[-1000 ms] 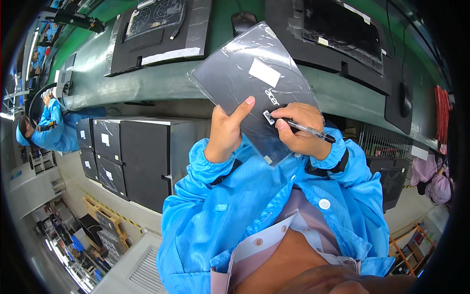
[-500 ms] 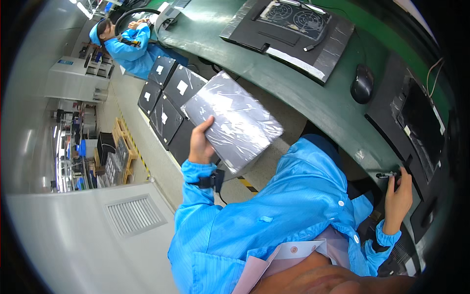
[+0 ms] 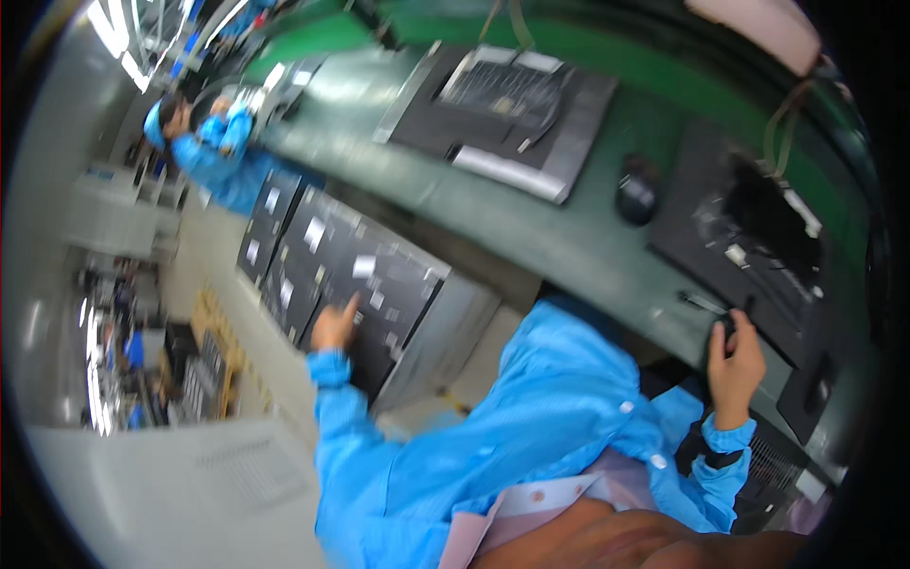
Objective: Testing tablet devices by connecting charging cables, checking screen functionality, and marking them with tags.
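My left hand [image 3: 336,327] hovers at or just over the dark boxes, index finger stretched out and the other fingers curled, with nothing seen in it. Beneath and beyond it are several black box-like panels [image 3: 365,308] with small white labels, the nearest having a grey side [image 3: 453,327]. At the right edge of the green bench, my right hand [image 3: 736,375] is closed around a small dark thing. A slim pen-like thing [image 3: 701,302] lies or sticks out by its fingertips; blur hides whether the hand holds it.
On the green bench [image 3: 569,251] lie a black panel [image 3: 414,121] carrying a film-wrapped unit, a black mouse [image 3: 637,190] and another dark panel [image 3: 687,228]. Far left, a co-worker in blue [image 3: 213,161] sits at the bench. A white cabinet [image 3: 171,484] stands at lower left.
The film-wrapped grey panel that my left hand held is out of that hand, and where it went cannot be made out. My view has shifted and blurred; the right hand stays near the pen-like thing.
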Motion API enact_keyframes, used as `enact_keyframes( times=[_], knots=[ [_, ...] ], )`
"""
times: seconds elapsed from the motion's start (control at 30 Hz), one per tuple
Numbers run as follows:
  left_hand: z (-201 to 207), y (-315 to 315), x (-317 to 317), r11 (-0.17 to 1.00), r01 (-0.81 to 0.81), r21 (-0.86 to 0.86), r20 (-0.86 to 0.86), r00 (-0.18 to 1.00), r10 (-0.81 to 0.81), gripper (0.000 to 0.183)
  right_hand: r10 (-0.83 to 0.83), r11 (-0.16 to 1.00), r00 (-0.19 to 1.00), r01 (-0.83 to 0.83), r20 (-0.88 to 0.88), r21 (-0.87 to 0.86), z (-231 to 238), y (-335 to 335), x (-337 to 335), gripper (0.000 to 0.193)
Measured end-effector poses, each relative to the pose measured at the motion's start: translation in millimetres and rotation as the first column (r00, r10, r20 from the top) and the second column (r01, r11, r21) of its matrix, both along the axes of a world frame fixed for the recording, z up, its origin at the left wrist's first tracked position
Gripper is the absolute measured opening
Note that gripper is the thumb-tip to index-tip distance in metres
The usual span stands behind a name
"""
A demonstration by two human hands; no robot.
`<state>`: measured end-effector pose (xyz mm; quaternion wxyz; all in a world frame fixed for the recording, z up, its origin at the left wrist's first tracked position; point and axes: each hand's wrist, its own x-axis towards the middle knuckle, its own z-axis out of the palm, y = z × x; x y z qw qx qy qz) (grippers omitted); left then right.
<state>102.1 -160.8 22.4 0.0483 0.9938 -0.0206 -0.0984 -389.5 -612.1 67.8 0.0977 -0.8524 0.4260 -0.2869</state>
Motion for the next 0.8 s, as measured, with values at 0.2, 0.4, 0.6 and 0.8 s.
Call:
enact_keyframes(
  times=[0.2, 0.4, 0.6, 0.8],
  knots=[
    [42.1, -123.4, -67.5, 0.857, 0.364, -0.365, 0.405, 0.891, -0.206, 0.027, 0.01, 0.999, 0.999, -0.007, 0.05, -0.045, 15.2, 1.9, 2.9, 0.027],
    [60.5, -298.2, -120.1, 0.154, 0.956, -0.249, 0.774, 0.292, -0.562, 0.034, 0.235, 0.965, 0.958, -0.211, 0.164, -0.156, 63.7, 16.4, 40.3, 0.03],
    [55.4, -364.0, -110.1, 0.16, 0.97, -0.183, 0.702, 0.243, -0.67, 0.066, 0.444, 0.895, 0.857, -0.434, 0.26, -0.1, 64.3, -8.6, 151.0, 0.051],
    [34.1, -364.9, -100.2, 0.152, 0.946, -0.286, 0.724, 0.317, -0.612, 0.056, 0.376, 0.918, 0.921, -0.356, 0.1, -0.172, 25.7, -51.8, 208.7, 0.061]
  ],
)
